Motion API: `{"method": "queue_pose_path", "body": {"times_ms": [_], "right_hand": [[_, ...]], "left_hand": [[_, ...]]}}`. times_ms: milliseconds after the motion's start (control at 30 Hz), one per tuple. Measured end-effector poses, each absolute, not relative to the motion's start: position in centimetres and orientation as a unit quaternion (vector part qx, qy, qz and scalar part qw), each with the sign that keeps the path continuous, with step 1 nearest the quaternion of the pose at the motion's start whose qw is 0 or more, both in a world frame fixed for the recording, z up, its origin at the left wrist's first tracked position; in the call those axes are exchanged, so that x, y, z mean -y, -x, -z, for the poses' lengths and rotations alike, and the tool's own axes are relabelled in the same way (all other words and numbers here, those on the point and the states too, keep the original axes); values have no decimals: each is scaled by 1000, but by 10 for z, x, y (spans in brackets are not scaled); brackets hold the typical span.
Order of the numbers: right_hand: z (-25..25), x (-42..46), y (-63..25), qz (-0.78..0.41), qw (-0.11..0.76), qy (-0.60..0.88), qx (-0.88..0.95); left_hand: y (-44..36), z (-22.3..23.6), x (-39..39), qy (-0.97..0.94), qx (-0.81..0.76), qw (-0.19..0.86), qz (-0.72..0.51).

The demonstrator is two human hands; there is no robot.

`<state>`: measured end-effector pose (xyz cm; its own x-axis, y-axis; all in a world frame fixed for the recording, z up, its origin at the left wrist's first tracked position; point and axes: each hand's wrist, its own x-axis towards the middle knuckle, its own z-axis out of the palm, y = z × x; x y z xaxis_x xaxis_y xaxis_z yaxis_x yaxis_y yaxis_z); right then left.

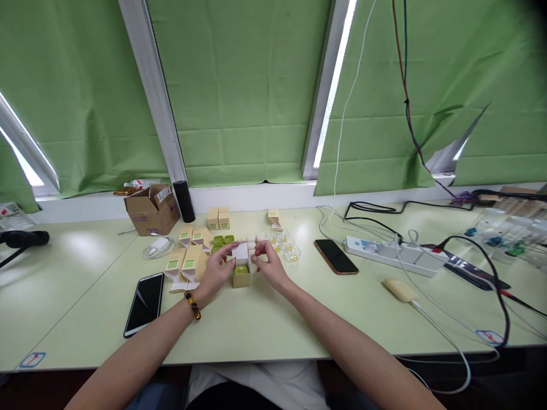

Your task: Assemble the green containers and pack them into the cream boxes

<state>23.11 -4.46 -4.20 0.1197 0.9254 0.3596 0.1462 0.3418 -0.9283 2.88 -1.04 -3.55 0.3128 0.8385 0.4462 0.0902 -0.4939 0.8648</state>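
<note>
A small kraft-paper box [241, 280] stands upright on the table in front of me, its lid raised at the back and its flaps spread. Inside it sits a green round-topped piece [241, 270]. At the box's left flap, my left hand [217, 272] is closed with thumb and fingers on its edge. My right hand [272, 267] is curled at the right flap, thumb and fingertips pinched on it. Just behind are green square containers [219, 244] and clear cups with yellow contents [292, 251]. Several open kraft boxes [194, 263] stand beside my left hand.
Phones lie left [144, 304] and right [336, 256] of my hands. A white power strip [397, 256] with tangled cables and a cream mouse-shaped device [400, 290] are at right. A cardboard carton [152, 212], black cylinder [184, 201] and closed kraft boxes [219, 218] stand at the back.
</note>
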Motion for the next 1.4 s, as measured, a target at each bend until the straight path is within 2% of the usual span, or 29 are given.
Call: {"method": "queue_pose_path", "body": {"times_ms": [100, 633, 967, 1167, 1267, 1400], "right_hand": [[43, 46, -229, -326, 576, 462, 590], [49, 52, -219, -245, 507, 504, 655], [36, 66, -219, -85, 514, 456, 722], [28, 72, -227, -46, 534, 388, 750], [28, 71, -228, -36, 524, 387, 757], [30, 69, -226, -34, 521, 393, 757]], "left_hand": [[-31, 34, 13, -733, -331, 351, -480], [-33, 30, 20, -739, -331, 341, -478], [-35, 27, 21, -745, -326, 329, -480], [-30, 24, 21, -763, -308, 316, -473], [-23, 17, 20, -787, -279, 278, -474], [-9, 3, 16, -834, -261, 173, -454]]}}
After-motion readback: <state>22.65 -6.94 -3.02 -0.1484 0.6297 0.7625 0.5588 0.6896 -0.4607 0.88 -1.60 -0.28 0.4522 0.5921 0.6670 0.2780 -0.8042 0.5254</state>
